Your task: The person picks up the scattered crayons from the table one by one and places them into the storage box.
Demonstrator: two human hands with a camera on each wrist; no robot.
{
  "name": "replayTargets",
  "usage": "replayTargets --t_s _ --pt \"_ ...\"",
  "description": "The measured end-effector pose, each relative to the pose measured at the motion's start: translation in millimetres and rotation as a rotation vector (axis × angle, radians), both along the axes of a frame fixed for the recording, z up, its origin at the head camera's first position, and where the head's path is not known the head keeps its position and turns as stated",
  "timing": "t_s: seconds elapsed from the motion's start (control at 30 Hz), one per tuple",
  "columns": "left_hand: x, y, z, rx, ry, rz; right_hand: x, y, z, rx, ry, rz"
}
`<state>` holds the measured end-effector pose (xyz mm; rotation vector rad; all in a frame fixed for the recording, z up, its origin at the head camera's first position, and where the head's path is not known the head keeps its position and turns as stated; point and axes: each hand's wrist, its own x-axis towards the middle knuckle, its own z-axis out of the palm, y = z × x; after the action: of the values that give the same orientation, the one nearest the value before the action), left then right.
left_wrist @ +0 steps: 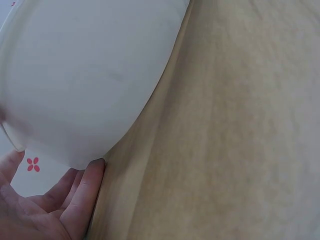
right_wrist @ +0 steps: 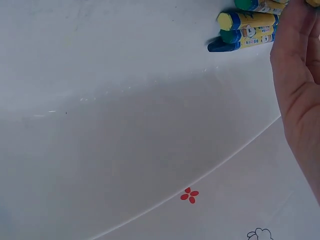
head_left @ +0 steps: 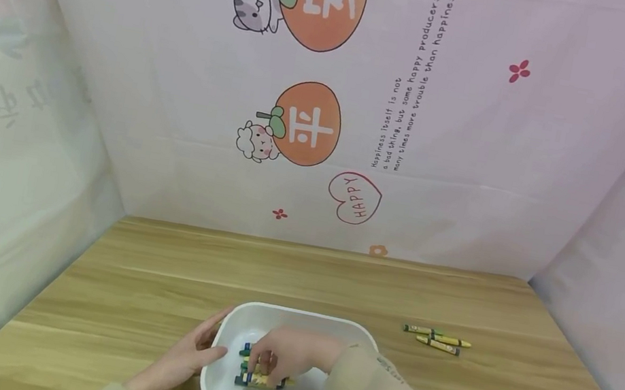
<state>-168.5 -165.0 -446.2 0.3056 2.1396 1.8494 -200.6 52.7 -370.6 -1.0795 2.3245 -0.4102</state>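
A white tray (head_left: 304,321) stood on the near part of the wood-grain table (head_left: 299,275), its front wall toward the near edge. The left hand (head_left: 181,363) held the tray by its left wall: the thumb lay over the rim and the fingers bore on the outer face, pinching the wall between them. The left wrist view showed fingertips in contact with that outer face.

The right hand (head_left: 289,351) was lowered into the tray, left of centre, with fingers curled downward. Thumb and fingers pinched a yellow-wrapped crayon (head_left: 261,380) low over the tray floor; whether it touched the floor could not be told.

The grouped crayons (right_wrist: 248,36) lay side by side in the left half of the tray — ends toward the left wall, apart from it. Yellow, green and dark blue ends were visible in the right wrist view; the hand hid the remainder, so the count could not be told.

Three loose crayons (head_left: 439,346) lay close together on the table, beyond the tray's far right corner and well in from the table's right edge. A white printed cloth (head_left: 438,223) rose behind the table's far edge, bearing a heart outline (head_left: 354,198) marked HAPPY.
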Motion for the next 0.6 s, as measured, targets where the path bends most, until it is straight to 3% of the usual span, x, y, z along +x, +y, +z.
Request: replayTargets --t_s 0.23,0.6 --pt "-0.1 1.0 1.1 0.004 0.002 -0.008 -1.3 1.8 3.5 -0.044 0.016 -0.017" --pt "1.2 2.3 1.1 0.006 0.001 0.005 2.0 22.2 38.4 -0.147 0.013 -0.072"
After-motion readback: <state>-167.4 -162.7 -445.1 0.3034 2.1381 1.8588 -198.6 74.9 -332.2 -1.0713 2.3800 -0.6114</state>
